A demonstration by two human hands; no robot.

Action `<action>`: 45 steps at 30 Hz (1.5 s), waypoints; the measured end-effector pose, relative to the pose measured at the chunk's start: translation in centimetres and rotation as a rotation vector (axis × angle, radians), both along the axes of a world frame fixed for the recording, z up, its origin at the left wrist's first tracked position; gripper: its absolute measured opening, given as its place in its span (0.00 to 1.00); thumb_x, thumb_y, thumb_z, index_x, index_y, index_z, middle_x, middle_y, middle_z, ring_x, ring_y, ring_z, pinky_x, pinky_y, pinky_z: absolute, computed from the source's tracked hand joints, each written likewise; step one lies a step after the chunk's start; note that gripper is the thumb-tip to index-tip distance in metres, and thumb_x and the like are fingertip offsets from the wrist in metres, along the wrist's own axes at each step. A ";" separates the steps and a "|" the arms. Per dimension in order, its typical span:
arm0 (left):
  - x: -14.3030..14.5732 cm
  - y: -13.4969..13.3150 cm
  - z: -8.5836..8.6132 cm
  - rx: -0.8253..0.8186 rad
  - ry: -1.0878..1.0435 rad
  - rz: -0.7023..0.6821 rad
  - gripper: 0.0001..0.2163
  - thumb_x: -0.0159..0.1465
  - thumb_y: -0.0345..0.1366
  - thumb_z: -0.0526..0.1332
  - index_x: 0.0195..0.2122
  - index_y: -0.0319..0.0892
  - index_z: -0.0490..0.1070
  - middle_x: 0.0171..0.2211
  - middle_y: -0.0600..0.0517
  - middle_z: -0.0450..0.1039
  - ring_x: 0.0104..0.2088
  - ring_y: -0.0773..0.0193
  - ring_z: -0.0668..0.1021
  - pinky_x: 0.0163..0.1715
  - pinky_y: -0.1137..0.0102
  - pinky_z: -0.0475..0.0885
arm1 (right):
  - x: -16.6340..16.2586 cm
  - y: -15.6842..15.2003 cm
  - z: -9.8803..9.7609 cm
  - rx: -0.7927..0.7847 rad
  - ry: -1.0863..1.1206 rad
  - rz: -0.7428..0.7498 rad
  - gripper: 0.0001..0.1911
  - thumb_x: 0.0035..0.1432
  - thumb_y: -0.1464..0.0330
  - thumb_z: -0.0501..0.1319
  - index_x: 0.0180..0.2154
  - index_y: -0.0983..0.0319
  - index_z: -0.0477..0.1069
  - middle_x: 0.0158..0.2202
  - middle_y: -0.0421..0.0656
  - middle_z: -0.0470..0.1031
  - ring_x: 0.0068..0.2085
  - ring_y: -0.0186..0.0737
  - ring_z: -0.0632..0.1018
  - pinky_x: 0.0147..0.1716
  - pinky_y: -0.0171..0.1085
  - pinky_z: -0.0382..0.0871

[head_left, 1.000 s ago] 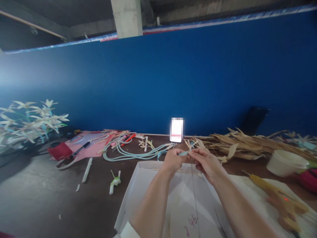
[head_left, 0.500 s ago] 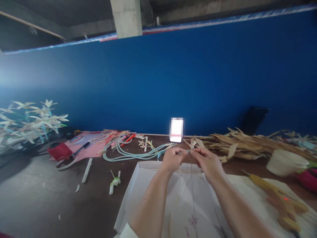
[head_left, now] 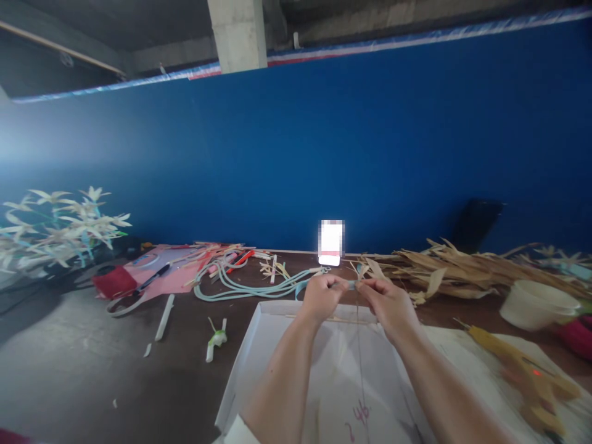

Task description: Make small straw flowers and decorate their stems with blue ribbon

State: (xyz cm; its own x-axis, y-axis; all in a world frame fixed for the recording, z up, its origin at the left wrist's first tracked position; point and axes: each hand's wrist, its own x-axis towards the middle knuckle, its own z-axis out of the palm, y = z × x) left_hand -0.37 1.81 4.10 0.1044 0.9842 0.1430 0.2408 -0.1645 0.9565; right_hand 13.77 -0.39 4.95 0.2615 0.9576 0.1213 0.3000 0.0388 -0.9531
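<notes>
Over the far end of a shallow white box lid (head_left: pixel 272 345), both hands work close together. My left hand (head_left: pixel 321 298) pinches a short pale blue strip (head_left: pixel 351 285), which looks like floral tape, between thumb and fingers. My right hand (head_left: pixel 387 303) is closed on a thin wire stem (head_left: pixel 359 345) where the strip meets it. From those fingertips the stem runs down over the lid. Pale dried husk pieces (head_left: pixel 372 269) show just above my right fingers; whether they are fixed to the stem I cannot tell.
A yellow glue gun (head_left: pixel 518 364) with a red light lies right on paper. Beyond it stand a white tub (head_left: pixel 536 303) and dried husks (head_left: pixel 444 271). A lit phone (head_left: pixel 330 243) leans at the back. Left are a pale blue cord (head_left: pixel 250 290), pink paper (head_left: pixel 171 271) and white flowers (head_left: pixel 65 219).
My right fingers have shifted slightly right, and a little more of the pale blue strip shows between the hands. The whole view has moved a touch.
</notes>
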 end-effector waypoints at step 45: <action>0.9 -1.4 1.2 0.063 0.069 -0.039 0.10 0.50 0.40 0.62 0.24 0.37 0.73 0.21 0.56 0.66 0.23 0.71 0.64 0.23 0.76 0.57 | 0.0 0.6 -0.3 -0.138 0.532 0.137 0.14 0.38 0.64 0.68 0.21 0.62 0.64 0.14 0.32 0.55 0.17 0.25 0.56 0.15 0.30 0.46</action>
State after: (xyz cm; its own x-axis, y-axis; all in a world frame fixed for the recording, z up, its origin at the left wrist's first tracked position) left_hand 0.57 0.43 5.30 0.1538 0.9685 0.1959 0.2980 -0.2345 0.9253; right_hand 13.79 0.23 4.70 0.1248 0.9846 -0.1223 -0.2224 -0.0923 -0.9706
